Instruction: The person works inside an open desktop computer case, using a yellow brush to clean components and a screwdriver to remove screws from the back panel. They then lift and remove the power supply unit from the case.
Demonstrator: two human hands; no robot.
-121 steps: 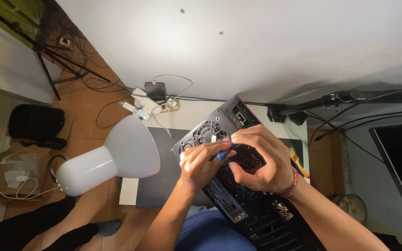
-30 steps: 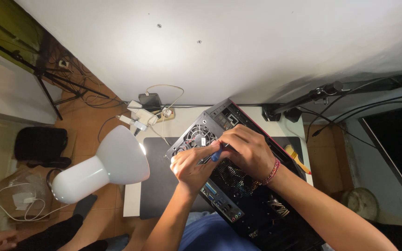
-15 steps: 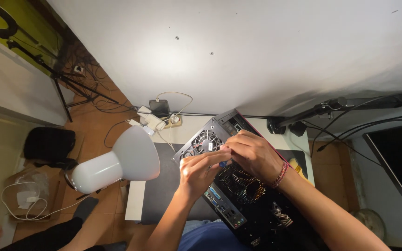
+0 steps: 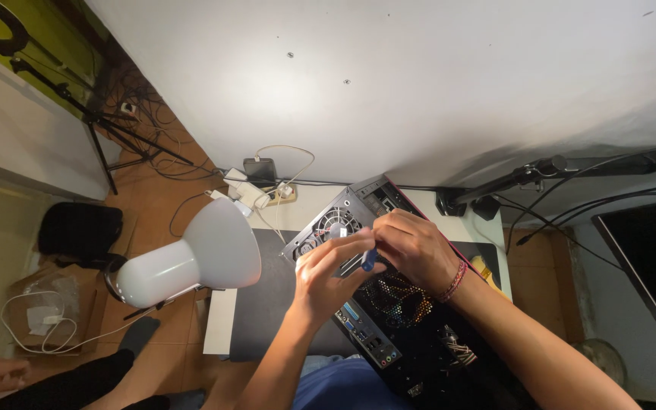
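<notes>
Both hands are meeting over the computer case (image 4: 389, 319) rear fan; right hand (image 4: 411, 247) is pinching a blue-handled screwdriver (image 4: 369, 259) (pointing down-left), left hand (image 4: 328, 277) fingers together beside it.

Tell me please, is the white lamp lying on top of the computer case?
No, the white lamp stands left of the computer case, apart from it.

A black computer case (image 4: 411, 319) lies on its side on the desk, tilted diagonally, its rear panel with fan grille and ports facing left. A small blue-handled screwdriver (image 4: 368, 260) stands against the case's upper edge near the fan.
</notes>
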